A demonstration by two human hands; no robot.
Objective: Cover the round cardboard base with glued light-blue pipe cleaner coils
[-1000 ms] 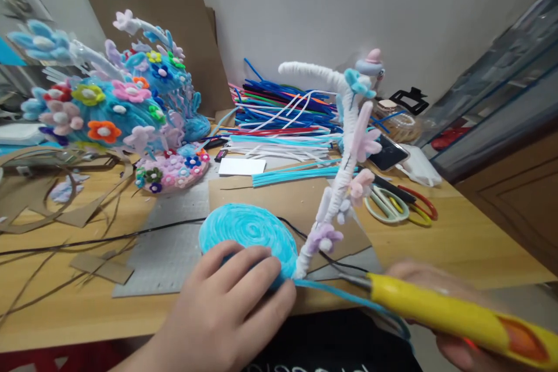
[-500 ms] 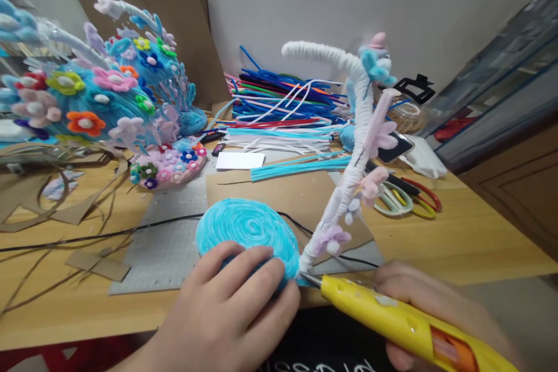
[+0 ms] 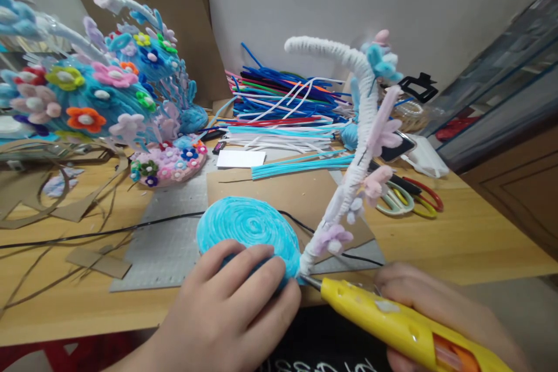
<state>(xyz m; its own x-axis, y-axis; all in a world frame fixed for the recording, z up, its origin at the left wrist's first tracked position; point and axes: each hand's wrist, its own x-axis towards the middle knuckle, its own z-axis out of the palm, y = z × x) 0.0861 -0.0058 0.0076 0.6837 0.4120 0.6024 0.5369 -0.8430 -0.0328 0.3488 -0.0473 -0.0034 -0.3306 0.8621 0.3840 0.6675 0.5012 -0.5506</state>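
My left hand (image 3: 235, 296) is closed over the near edge of a blue spiral disc (image 3: 253, 221) made of fuzzy pipe cleaner; its thumb is hidden. From the disc's right end rises a curved stem (image 3: 364, 122) wrapped in white, its top bending left. Pink, lilac and blue fuzzy flowers (image 3: 335, 238) sit along the stem. My right hand (image 3: 440, 308) grips a yellow hot glue gun (image 3: 375, 308). The gun's metal nozzle (image 3: 311, 282) points left at the joint between the stem's foot and the disc and appears to touch it.
Finished flower-covered pieces (image 3: 87, 93) stand at the left. Bundles of pipe cleaners (image 3: 283, 99) lie at the back. Scissors (image 3: 396, 197), a phone (image 3: 399, 148) and a white charger (image 3: 425, 157) are at the right. A black cord (image 3: 131, 226) crosses the grey mat (image 3: 148, 261); cardboard scraps (image 3: 98, 261) lie left.
The white stem has tipped slightly to the right at its top. Both hands keep their holds, and the glue gun's nozzle stays at the stem's foot.
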